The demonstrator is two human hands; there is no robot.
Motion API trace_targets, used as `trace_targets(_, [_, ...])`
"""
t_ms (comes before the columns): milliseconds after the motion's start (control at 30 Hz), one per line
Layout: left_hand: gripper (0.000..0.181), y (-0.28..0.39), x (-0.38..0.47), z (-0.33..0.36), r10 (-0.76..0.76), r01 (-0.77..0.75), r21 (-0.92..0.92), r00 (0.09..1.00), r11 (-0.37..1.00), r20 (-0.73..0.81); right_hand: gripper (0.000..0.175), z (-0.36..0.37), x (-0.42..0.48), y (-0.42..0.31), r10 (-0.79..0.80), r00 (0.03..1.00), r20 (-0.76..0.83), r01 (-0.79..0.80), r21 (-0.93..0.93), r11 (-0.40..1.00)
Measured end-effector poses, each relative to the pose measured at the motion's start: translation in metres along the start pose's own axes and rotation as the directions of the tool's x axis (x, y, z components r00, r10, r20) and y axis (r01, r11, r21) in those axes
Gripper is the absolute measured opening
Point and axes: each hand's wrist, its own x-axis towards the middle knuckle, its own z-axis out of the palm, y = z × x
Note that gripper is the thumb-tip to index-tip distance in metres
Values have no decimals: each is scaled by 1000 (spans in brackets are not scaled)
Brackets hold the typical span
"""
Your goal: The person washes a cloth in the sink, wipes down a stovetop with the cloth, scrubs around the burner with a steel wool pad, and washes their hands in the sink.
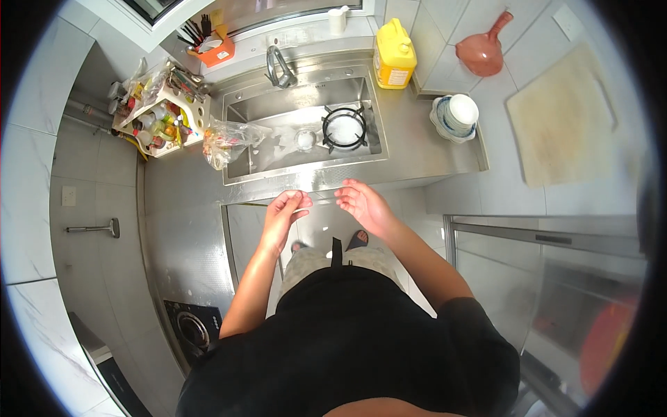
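Observation:
Both hands are raised in front of the body, just short of the counter's front edge. My left hand [284, 215] has its fingers loosely curled and holds nothing that I can see. Across a small gap, my right hand [365, 205] has its fingers apart and bears nothing. Beyond them lies a stainless steel sink [306, 169]. A black pan support [325, 136] from a gas stove stands in its right part, around a whitish patch. The drain strainer [305, 139] is left of it. A chrome faucet [284, 78] rises at the back rim.
A clear plastic bag [221, 143] overhangs the sink's left rim, beside a white rack [200, 115] of bottles. A yellow jug [395, 57] stands behind right; stacked bowls [461, 115] sit farther right. A gas stove [195, 326] lies at the lower left. A glass door [495, 237] is at the right.

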Motion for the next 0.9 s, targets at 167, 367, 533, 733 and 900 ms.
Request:
trace_targets(167, [27,1,56,-34,-68,59,-180,997,982,-46,35,9,67,-6,80,996,32,-78,-38,996])
trace_targets(367, [36,19,151,-72,-126,110,-377,992,920,-18,42,31,151,-27,128,989,73,-121,-92,988])
trace_targets(533, [40,31,260,-105,-182,172,-504,983,846,31,51,32,228,-56,51,998,-44,-59,-219,974])
trace_targets(733, [26,-30,384,-127,-255,166,-734,967,658,-10,52,16,344,-62,-9,996,-84,-15,-281,960])
trace_targets(900, [32,-30,398,-106,-331,255,-716,943,650,35,54,-7,477,-75,-65,990,-123,-13,-544,839])
